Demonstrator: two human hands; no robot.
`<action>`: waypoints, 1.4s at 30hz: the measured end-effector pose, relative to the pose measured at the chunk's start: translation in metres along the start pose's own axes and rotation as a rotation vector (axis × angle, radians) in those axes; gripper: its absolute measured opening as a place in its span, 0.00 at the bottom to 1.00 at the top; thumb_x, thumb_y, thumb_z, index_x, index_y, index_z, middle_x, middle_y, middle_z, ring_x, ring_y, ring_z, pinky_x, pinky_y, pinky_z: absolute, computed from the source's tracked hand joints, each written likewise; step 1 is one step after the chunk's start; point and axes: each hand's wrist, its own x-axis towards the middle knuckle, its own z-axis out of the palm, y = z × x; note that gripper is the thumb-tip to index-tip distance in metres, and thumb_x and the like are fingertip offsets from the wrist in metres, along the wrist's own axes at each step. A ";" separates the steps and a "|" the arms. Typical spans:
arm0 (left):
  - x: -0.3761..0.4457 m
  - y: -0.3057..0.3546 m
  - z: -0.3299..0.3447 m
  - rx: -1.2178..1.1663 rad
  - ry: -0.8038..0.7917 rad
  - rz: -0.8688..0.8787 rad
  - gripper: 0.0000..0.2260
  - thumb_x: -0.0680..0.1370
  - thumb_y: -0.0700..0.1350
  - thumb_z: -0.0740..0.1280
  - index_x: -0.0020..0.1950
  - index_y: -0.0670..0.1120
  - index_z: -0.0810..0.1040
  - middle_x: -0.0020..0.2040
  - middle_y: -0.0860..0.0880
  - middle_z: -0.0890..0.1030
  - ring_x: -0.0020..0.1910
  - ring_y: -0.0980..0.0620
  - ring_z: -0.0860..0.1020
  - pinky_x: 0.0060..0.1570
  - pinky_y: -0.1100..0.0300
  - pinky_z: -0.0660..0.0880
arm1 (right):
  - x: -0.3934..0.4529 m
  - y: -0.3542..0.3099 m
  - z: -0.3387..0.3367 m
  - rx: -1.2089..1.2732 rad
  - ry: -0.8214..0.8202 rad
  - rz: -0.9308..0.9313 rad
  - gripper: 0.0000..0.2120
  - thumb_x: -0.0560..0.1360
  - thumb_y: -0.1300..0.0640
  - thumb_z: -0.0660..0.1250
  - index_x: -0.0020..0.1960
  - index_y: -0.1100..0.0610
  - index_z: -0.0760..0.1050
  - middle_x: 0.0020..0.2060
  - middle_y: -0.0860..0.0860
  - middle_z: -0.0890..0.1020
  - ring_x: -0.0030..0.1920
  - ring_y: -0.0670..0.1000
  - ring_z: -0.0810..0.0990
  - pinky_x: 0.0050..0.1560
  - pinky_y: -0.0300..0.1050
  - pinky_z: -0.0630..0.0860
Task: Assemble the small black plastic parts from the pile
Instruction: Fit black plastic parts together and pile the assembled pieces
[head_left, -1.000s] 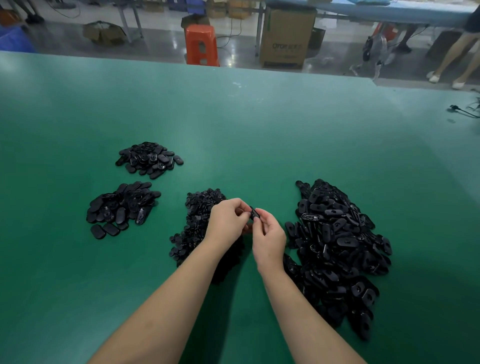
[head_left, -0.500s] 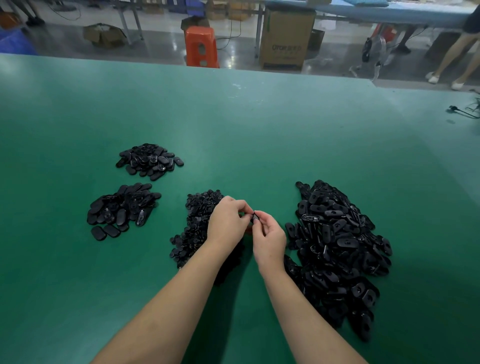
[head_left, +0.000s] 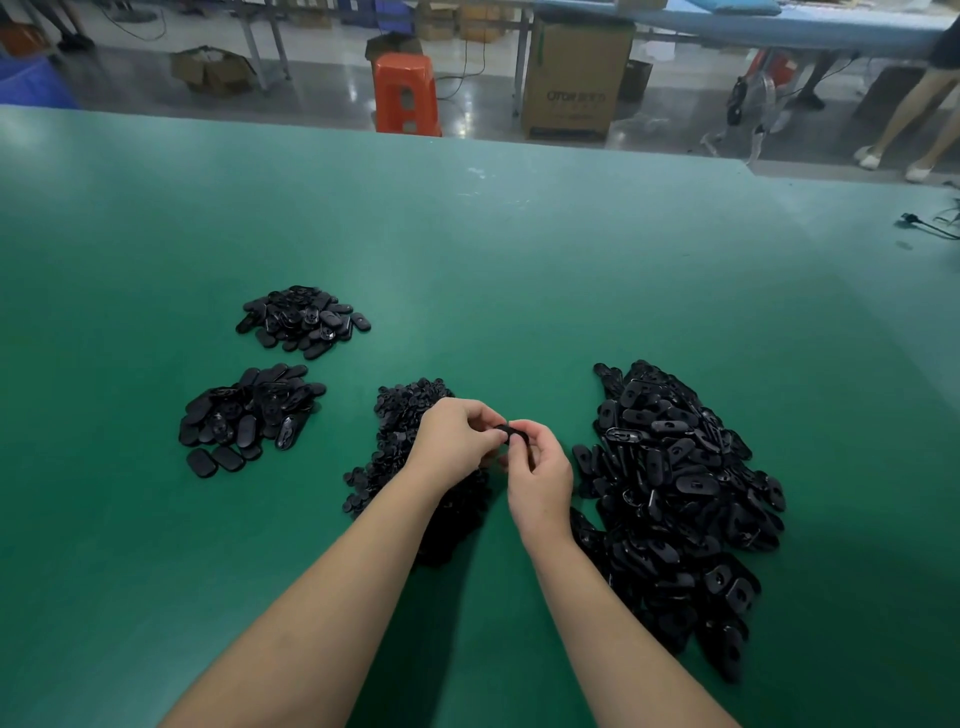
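— What sits at the middle of the frame?
— A small black part (head_left: 511, 434), pinched between both hands just above the green table (head_left: 519, 270). The left hand (head_left: 454, 439) curls its fingers and thumb onto the part's left end; the right hand (head_left: 540, 475) grips it from the right with thumb and forefinger. Whether it is one piece or two pressed together cannot be told.

— And right under the hands?
— A pile of small round pieces (head_left: 400, 431) lies beneath and to the left of the left hand, partly hidden by the wrist and forearm.

— To the right?
— The large pile of oblong black parts (head_left: 675, 499) spreads from the centre right down toward the lower right, near the right wrist.

— On the left?
— Two smaller heaps, well apart from the hands: a near heap (head_left: 249, 415) at centre left, and a far heap (head_left: 304, 319) above it.

— Beyond the table?
— At the top of the frame, an orange stool (head_left: 405, 91) stands on the floor beside a cardboard box (head_left: 574, 78). A person's legs (head_left: 919, 109) show at the upper right, and a black cable (head_left: 924, 223) lies at the table's right edge.
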 end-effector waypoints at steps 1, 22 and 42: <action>0.000 0.000 0.001 0.001 -0.001 -0.006 0.04 0.74 0.39 0.73 0.46 0.46 0.86 0.37 0.49 0.86 0.34 0.51 0.83 0.45 0.54 0.83 | 0.000 0.000 0.000 -0.008 0.000 -0.002 0.09 0.80 0.63 0.64 0.51 0.50 0.78 0.49 0.53 0.84 0.52 0.56 0.83 0.57 0.60 0.79; -0.001 0.005 0.007 0.169 0.009 0.002 0.03 0.74 0.45 0.73 0.45 0.49 0.86 0.36 0.55 0.83 0.34 0.61 0.79 0.34 0.71 0.71 | 0.002 0.002 -0.002 -0.010 -0.015 0.009 0.11 0.81 0.63 0.64 0.50 0.48 0.79 0.49 0.52 0.85 0.54 0.54 0.83 0.59 0.59 0.79; -0.006 0.003 0.001 0.211 -0.006 0.094 0.06 0.78 0.43 0.69 0.50 0.48 0.86 0.41 0.52 0.84 0.33 0.57 0.79 0.44 0.59 0.79 | -0.002 -0.002 -0.003 -0.064 -0.036 -0.033 0.06 0.81 0.63 0.64 0.52 0.53 0.77 0.49 0.53 0.84 0.51 0.54 0.83 0.57 0.57 0.79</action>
